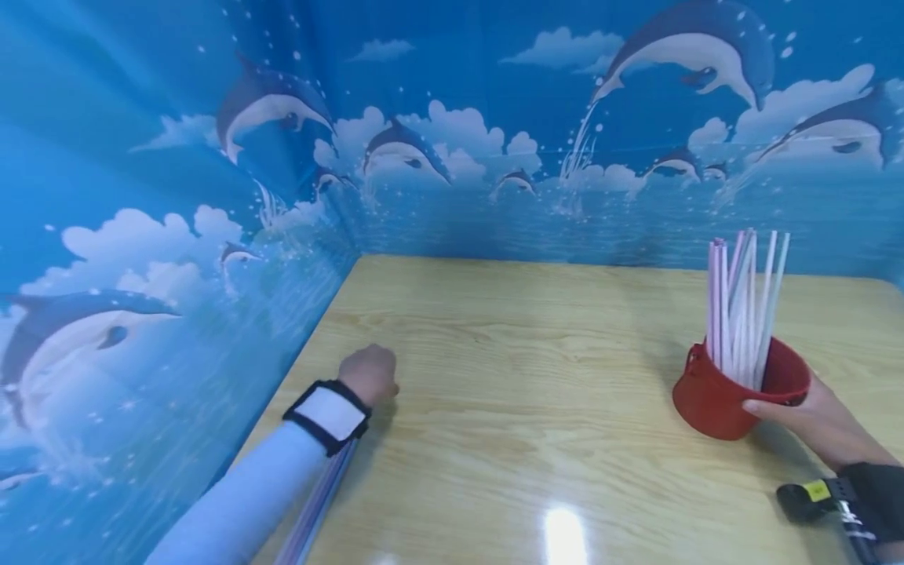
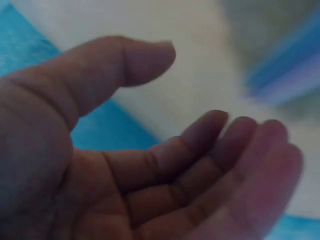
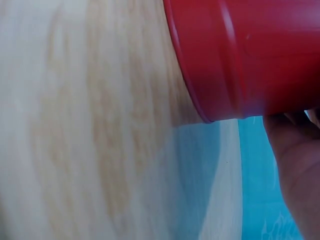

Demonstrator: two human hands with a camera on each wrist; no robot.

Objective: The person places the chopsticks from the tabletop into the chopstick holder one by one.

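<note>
My right hand (image 1: 822, 416) grips a small red bucket (image 1: 720, 404) by its near right side, the thumb over the rim. Long, thin pastel straws (image 1: 738, 314) stand in the bucket, leaning a little. In the right wrist view the bucket (image 3: 245, 60) looks tilted, and I cannot tell whether its base touches the table. My left hand (image 1: 370, 373) is over the table's left side. The left wrist view has that hand (image 2: 150, 165) holding nothing, its fingers loosely bent and thumb apart. More straws (image 1: 321, 502) lie by the left forearm, partly hidden beneath it.
The wood-grain table (image 1: 508, 377) meets a blue dolphin-print curtain (image 1: 452, 188) at the back and a similar one (image 1: 141, 353) along the left. A strap with a black device (image 1: 812, 502) sits on the right wrist.
</note>
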